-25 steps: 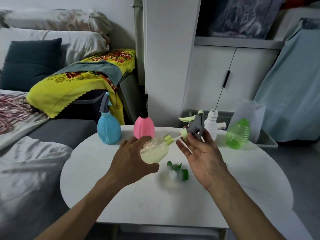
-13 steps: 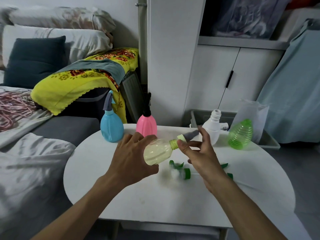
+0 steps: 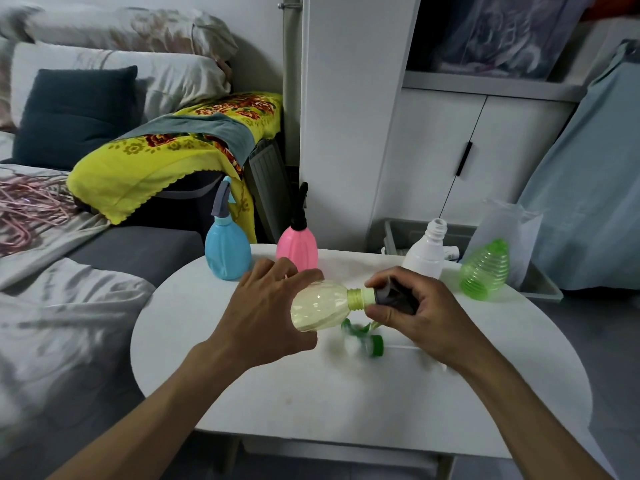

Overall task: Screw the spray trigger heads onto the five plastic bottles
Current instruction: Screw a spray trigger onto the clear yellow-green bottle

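The pale yellow translucent plastic bottle (image 3: 320,305) looks glossy and smooth. The clear green ribbed plastic bottle (image 3: 485,271) shines. The round white bench (image 3: 277,403) is matt; the yellow flowered cloth (image 3: 145,168) looks soft.

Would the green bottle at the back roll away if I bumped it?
Probably. The green bottle looks see-through and empty, so likely light, and it seems to lean with no sprayer on it. Its round, ribbed body could roll along the table; the bag behind might stop it.

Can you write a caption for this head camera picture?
Left hand holds the yellow bottle sideways while the right hand fits a grey trigger head onto it.
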The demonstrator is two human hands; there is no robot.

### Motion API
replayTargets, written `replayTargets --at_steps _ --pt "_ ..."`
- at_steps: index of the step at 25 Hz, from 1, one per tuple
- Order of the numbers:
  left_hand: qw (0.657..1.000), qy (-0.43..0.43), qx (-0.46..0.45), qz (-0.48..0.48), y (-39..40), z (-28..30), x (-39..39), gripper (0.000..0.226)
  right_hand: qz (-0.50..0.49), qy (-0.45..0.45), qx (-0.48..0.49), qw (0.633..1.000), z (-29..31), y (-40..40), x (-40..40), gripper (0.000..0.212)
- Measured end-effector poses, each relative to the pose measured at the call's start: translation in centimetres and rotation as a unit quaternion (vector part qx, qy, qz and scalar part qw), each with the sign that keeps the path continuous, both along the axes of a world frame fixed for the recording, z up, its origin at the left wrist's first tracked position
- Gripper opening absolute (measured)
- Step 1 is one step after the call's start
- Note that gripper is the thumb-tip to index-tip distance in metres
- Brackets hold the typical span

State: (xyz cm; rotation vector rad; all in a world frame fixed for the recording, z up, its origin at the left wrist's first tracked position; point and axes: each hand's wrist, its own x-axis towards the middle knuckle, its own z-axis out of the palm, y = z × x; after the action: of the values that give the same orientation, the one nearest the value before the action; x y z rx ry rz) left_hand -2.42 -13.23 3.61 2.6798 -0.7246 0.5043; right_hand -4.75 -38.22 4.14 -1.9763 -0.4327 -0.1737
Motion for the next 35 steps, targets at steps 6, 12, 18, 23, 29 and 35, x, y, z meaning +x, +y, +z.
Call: replayTargets --at_steps 6,12,18,23,29,35 --pt "0.997 0.045 -0.027 -0.049 -0.3 1.0 -0.7 0.079 0.027 -0.077 -0.063 0.995 0.7 0.2 -1.2 0.034" --pt "0.998 -0.003 -0.018 -0.054 -0.7 1.6 -1.1 0.076 0.024 -0.037 0.000 0.999 1.1 -0.2 -1.5 0.035" --pt "0.998 -0.058 0.011 -0.032 -1.6 1.9 -1.6 0.077 -0.015 -0.026 0.016 0.999 1.2 0.0 -1.6 0.024" --pt "0.996 -0.078 0.035 -0.012 -2.0 2.2 -1.7 0.076 0.014 -0.038 -0.008 0.999 0.6 -0.1 -1.6 0.026" --pt "0.995 -0.095 0.033 -0.014 -2.2 2.2 -1.9 0.074 -0.045 -0.049 -0.019 0.998 1.0 0.2 -1.7 0.037" --pt "0.994 -0.101 0.038 -0.003 -2.1 2.3 -1.8 0.074 -0.027 -0.043 -0.006 0.999 0.9 0.6 -1.8 0.039"
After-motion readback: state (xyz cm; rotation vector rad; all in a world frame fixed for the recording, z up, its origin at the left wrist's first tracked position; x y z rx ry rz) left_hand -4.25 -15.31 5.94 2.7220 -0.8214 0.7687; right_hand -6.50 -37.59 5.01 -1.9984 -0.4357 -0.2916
